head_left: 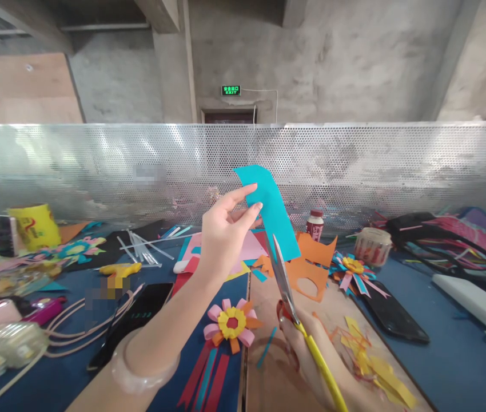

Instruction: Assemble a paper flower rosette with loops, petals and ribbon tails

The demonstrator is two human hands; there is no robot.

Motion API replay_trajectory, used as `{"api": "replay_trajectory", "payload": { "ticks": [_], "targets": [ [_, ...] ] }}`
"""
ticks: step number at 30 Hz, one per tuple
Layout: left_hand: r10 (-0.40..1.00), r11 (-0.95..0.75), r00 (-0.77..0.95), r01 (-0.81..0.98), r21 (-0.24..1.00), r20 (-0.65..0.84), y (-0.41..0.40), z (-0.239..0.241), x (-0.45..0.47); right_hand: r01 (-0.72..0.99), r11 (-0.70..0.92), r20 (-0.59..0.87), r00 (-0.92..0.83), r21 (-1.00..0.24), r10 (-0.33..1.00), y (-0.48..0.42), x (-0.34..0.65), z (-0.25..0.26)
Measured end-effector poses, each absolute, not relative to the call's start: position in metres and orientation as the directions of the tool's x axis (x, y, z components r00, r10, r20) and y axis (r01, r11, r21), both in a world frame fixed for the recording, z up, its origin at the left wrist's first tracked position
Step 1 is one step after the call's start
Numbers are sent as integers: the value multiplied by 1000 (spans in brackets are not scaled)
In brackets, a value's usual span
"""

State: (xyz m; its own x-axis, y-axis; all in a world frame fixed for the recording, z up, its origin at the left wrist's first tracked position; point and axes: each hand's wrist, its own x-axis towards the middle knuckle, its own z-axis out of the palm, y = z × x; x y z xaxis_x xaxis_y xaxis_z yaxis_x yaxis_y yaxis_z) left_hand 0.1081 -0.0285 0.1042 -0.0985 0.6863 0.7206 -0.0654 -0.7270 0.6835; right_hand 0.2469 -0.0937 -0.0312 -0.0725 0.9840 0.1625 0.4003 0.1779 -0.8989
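My left hand (228, 229) pinches a strip of turquoise paper (275, 206) between thumb and fingers, held up above the table with its top end curving over. My right hand (311, 343) is closed on a pair of scissors (285, 283) with yellow handles. Their blades point up and lie against the paper's lower left edge in this view; whether they touch it I cannot tell. Below my left hand lies a paper flower (231, 324) with pink and orange loops, a yellow centre and red and blue tails. Orange paper with cut-outs (311, 257) lies behind the scissors.
Yellow paper scraps (371, 366) lie right of my right hand. A black phone (397, 315), a white power bank (474, 303), a glass jar (373, 246) and a small bottle (315, 225) stand or lie right. Left are a glue gun (118, 272), cables and another phone (135, 320).
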Motion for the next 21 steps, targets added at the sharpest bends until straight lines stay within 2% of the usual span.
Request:
{"api": "replay_trajectory", "payload": {
  "ticks": [10, 21],
  "targets": [
    [677, -736, -97, -67, 674, 730, -29, 104, 108, 400, 252, 227, -110, -881, 968, -85, 250, -38],
    [672, -740, -99, -79, 668, 734, -28, 103, 109, 421, 227, 191, -125, -878, 974, -84, 250, -41]
  ]
}}
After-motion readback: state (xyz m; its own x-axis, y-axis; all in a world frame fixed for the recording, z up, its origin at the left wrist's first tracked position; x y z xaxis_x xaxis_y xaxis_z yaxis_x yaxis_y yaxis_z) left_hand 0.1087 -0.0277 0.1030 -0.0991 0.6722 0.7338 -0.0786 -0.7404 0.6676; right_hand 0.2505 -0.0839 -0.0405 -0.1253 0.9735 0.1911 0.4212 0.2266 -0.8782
